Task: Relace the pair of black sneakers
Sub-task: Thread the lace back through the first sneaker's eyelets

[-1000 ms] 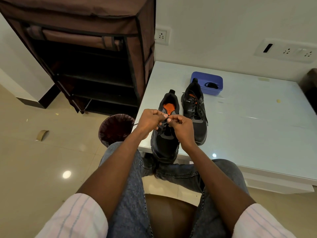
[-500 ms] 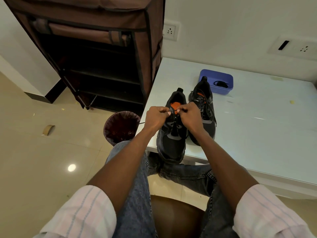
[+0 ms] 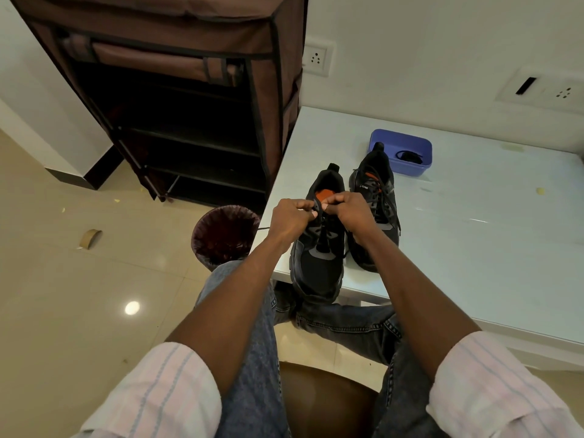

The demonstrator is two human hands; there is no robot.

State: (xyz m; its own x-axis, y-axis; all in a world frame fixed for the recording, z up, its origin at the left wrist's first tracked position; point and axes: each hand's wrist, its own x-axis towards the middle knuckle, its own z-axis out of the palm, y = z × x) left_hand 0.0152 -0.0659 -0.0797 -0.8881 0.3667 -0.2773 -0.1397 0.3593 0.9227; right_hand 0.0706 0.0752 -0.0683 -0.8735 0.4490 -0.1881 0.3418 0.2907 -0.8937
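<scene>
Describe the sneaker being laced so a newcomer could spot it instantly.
Find the white table beside the brown fabric rack. Two black sneakers stand near its front left corner, toes toward the person. The sneaker being laced is the nearer one, overhanging the edge, with the left hand and right hand pinching its lace; the other sneaker lies untouched.

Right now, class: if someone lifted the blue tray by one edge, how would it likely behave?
The blue tray looks like thin plastic, so probably light and fairly stiff. It holds only a small dark item, which would likely slide as the tray tilts. On the smooth table, it might skid if pushed.
</scene>
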